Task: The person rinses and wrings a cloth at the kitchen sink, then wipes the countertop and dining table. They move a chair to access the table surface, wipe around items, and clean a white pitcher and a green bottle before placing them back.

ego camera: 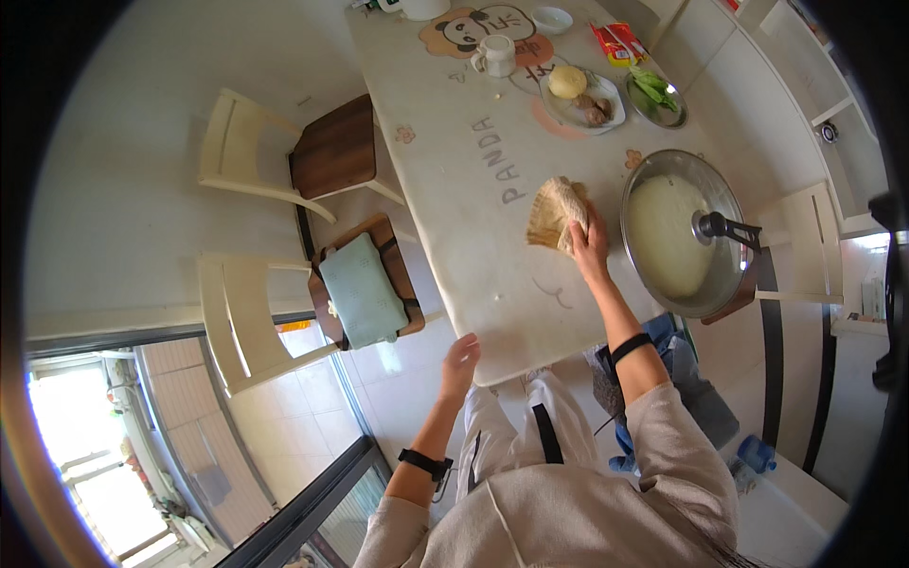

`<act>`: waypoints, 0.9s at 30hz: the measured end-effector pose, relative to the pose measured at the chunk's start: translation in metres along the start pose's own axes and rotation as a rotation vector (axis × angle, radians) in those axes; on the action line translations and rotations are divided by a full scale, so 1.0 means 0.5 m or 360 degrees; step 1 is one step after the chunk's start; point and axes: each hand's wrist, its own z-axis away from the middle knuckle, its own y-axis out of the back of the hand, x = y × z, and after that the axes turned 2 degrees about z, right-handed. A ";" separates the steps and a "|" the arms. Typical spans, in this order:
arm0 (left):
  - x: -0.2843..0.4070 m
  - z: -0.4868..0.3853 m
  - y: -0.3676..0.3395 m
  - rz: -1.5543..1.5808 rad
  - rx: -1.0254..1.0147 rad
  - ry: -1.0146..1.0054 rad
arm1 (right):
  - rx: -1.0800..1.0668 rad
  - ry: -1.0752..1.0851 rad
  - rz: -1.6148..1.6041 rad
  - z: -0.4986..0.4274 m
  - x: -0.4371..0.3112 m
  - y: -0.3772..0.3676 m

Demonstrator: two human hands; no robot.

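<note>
My right hand (591, 238) is closed on a tan cloth (557, 213), which lies bunched against the table covering (461, 234). Just right of that hand stands a large round pan with a glass lid (632, 259); pale dough or batter shows through the glass. My left hand (464, 353) is at the table's near left corner, holding nothing, its fingers slightly bent. Beyond the cloth, a white plate (554, 117) bears a pale round dough-like ball (567, 82) and some brown pieces (594, 110). Beside it, green leaves (652, 88) rest in a metal dish (678, 117).
Farther back are a white mug (497, 55), a white bowl (552, 20) and a red packet (619, 44). Two chairs stand left of the table, one holding a green cushion (363, 287). Another chair (799, 245) is behind the pan. Blue fabric (664, 341) hangs near my right arm.
</note>
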 end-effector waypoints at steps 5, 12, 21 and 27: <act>-0.002 -0.043 -0.012 -0.0048 0.0076 -0.0001 | -0.0046 0.0131 0.1037 -0.071 0.015 -0.119; 0.018 -0.053 -0.030 -0.0176 0.0038 -0.0069 | -0.0751 0.0417 0.0581 0.081 -0.050 -0.091; 0.022 -0.038 -0.012 0.0087 0.0011 0.0039 | -0.0022 0.0058 0.0413 -0.070 0.004 -0.039; 0.016 0.007 -0.006 0.0199 0.0106 0.0130 | -0.0352 0.0235 0.1103 0.022 -0.032 -0.112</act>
